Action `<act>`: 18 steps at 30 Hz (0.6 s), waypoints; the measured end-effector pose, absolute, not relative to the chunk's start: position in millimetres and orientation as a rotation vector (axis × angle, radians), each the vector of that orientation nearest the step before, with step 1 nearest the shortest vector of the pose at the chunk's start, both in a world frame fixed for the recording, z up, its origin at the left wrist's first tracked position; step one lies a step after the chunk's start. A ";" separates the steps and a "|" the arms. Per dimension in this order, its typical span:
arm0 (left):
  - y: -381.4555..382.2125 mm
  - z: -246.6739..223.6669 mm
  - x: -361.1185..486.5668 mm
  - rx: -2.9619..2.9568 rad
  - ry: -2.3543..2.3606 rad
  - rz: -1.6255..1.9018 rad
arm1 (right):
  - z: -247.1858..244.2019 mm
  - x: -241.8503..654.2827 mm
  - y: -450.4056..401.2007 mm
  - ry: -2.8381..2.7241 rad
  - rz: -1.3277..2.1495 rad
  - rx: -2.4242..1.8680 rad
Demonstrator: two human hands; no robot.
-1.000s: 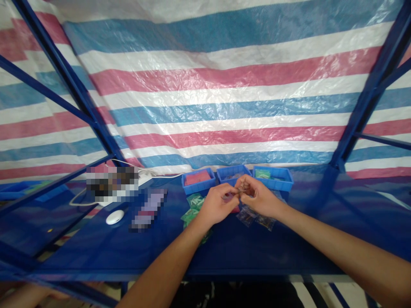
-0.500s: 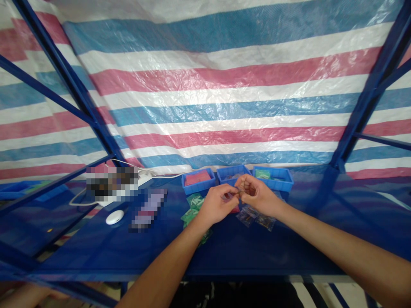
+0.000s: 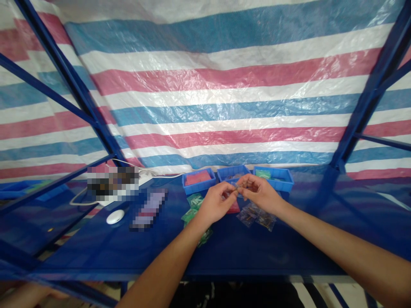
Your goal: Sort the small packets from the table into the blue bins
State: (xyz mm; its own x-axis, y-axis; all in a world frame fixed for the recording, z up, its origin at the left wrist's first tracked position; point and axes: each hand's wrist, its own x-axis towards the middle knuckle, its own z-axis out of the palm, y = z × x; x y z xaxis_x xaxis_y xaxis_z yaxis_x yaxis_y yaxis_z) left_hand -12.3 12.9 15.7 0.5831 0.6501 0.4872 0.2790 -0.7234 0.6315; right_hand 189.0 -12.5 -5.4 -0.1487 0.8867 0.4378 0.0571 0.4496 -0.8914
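My left hand [image 3: 215,202] and my right hand [image 3: 260,193] meet above the table, thumbs and fingers pinched together. Between their fingertips is a small clear plastic bag [image 3: 236,185], mostly covered by the fingers. Below my right hand lie several clear bags [image 3: 257,217] with dark, thin pieces inside. Green bags [image 3: 192,214] holding pale pieces are spread beside my left forearm, which hides some of them. A red bag [image 3: 235,208] shows on the table beneath my hands.
Behind my hands stand three blue bins: the left bin [image 3: 189,188] with red bags, the middle bin [image 3: 221,174] with clear bags, and the right bin [image 3: 282,185] with something green. A white oval case [image 3: 115,217] lies to the left. Blue frame posts [image 3: 359,111] flank the table.
My fingertips have shifted slightly around the clear bag, and my left hand sits a little farther left. More of the red bag is visible.
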 end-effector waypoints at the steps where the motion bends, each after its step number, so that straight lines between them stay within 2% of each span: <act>1: 12.2 16.0 -12.1 2.327 0.738 1.007 | -5.6 188.6 -12.9 -1.564 0.898 -0.849; 18: 12.5 13.5 -10.6 2.145 0.752 1.091 | -9.1 184.2 -10.8 -1.527 0.924 -0.850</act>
